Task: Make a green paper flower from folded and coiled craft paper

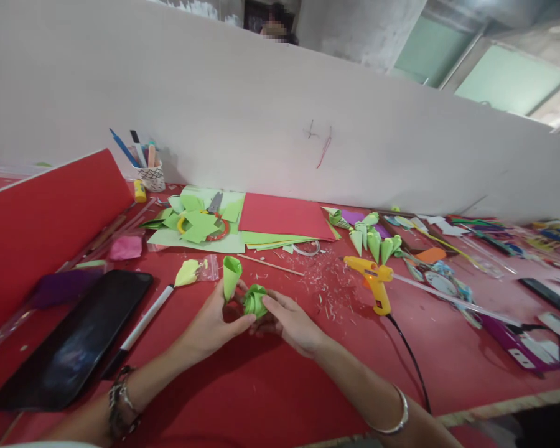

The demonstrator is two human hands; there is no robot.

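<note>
At the centre, a rolled green paper piece (255,301) lies between my two hands, low over the red table. My left hand (219,323) has its thumb against the left side of this piece. A light green paper cone (232,277) stands up at my left fingers, its wide end upward. My right hand (292,318) grips the rolled piece from the right, thumb on top; its lower fingers are partly hidden beneath. To the right lies a yellow glue gun (373,280) with a clear stick in its back.
Cut green papers (200,225) with scissors (216,202) and a red sheet (284,216) lie behind my hands. Left are a black phone (77,336), a marker (147,319) and a pen cup (152,177). Green cones (374,244) sit back right. A white wall (261,112) rises behind.
</note>
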